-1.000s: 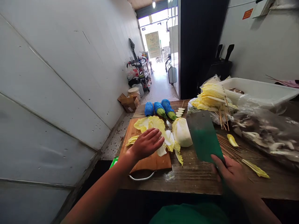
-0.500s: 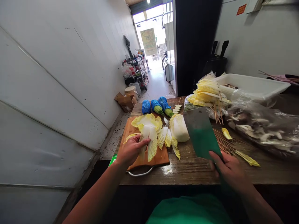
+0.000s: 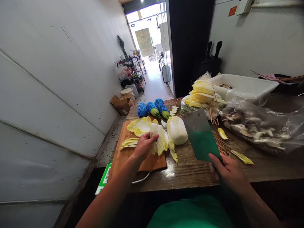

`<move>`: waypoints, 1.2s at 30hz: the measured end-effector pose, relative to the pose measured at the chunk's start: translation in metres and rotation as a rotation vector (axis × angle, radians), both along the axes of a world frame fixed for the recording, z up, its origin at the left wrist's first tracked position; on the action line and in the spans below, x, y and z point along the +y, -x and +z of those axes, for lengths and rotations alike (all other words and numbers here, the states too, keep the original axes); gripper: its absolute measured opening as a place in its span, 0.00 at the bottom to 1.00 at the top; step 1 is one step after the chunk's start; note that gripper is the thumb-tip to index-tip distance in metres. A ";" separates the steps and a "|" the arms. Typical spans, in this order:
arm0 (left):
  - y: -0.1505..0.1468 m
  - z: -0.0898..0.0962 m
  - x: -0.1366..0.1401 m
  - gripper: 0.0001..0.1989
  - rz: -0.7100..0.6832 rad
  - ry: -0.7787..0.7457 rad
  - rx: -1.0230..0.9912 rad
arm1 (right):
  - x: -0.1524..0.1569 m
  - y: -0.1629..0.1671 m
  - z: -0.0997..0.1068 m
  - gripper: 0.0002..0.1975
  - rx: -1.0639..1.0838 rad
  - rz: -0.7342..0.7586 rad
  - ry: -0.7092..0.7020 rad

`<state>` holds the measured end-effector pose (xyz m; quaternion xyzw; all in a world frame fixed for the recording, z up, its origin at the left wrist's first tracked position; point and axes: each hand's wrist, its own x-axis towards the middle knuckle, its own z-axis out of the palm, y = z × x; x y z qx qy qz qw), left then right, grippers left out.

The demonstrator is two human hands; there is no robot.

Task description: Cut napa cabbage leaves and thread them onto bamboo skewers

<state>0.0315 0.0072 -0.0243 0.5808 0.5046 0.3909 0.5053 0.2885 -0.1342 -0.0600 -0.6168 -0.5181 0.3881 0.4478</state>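
My left hand [image 3: 143,146] grabs the cabbage leaves.

From my head camera: a moment ago that hand lay flat on them; now it pinches the cabbage leaves [image 3: 155,139] on the cutting board [image 3: 125,156], their long way pointing away from me. My right hand [image 3: 228,172] grips the cleaver [image 3: 200,134], blade up, over the table [image 3: 197,169].

Left hand [image 3: 143,146] on cabbage leaf [image 3: 155,139], cleaver [image 3: 200,135] aloft

bare wood [image 3: 190,171] ahead; skewers [image 3: 223,145] crowd right
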 end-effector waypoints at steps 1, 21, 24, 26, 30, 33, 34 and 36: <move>-0.001 0.001 0.001 0.18 0.033 -0.045 0.047 | 0.000 0.000 0.000 0.23 0.003 -0.002 0.004; 0.131 0.048 0.012 0.16 -0.354 0.050 0.577 | 0.002 0.008 -0.002 0.22 -0.097 0.060 -0.008; 0.131 0.052 0.028 0.17 -0.487 -0.070 0.836 | 0.002 0.009 -0.002 0.22 -0.094 0.040 -0.001; 0.128 0.053 0.041 0.17 -0.500 -0.203 1.008 | 0.002 0.011 -0.002 0.22 -0.077 0.014 0.007; 0.117 0.048 0.065 0.16 -0.251 -0.497 1.161 | 0.003 0.016 0.000 0.23 -0.058 -0.045 0.041; 0.104 0.035 0.082 0.12 -0.257 -0.631 1.190 | 0.005 0.019 0.000 0.24 -0.060 -0.061 0.043; 0.099 0.030 0.088 0.13 -0.299 -0.656 1.198 | 0.005 0.019 0.000 0.24 -0.058 -0.065 0.035; 0.088 0.020 0.098 0.16 -0.383 -0.680 1.210 | 0.007 0.020 0.000 0.24 -0.058 -0.073 0.026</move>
